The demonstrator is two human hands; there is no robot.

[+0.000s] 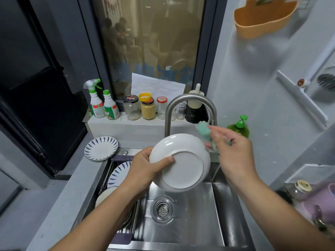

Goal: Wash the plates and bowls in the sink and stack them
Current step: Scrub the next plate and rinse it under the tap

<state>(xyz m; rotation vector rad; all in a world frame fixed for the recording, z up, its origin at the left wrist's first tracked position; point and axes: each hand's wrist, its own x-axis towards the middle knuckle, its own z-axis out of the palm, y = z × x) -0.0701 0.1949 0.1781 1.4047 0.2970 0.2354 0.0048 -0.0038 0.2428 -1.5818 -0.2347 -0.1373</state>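
Note:
My left hand [145, 169] grips a white plate [183, 163] by its left rim, thumb on the underside, which faces me, tilted over the steel sink [190, 223]. My right hand [233, 153] holds a green sponge [204, 130] just right of the plate's upper rim, below the tap [190, 100]. A blue-patterned plate [101, 148] lies on the counter at the sink's back left. Another patterned plate [117, 173] and a pale dish [104, 195] stand in the rack on the sink's left side, partly hidden by my left arm.
Spray bottles [101, 104] and jars [143, 107] line the ledge behind the sink. A green soap dispenser [239, 126] stands at the right. The drain strainer [163, 209] is in the basin floor. A purple item [322, 200] and a jar [301, 187] sit on the right counter.

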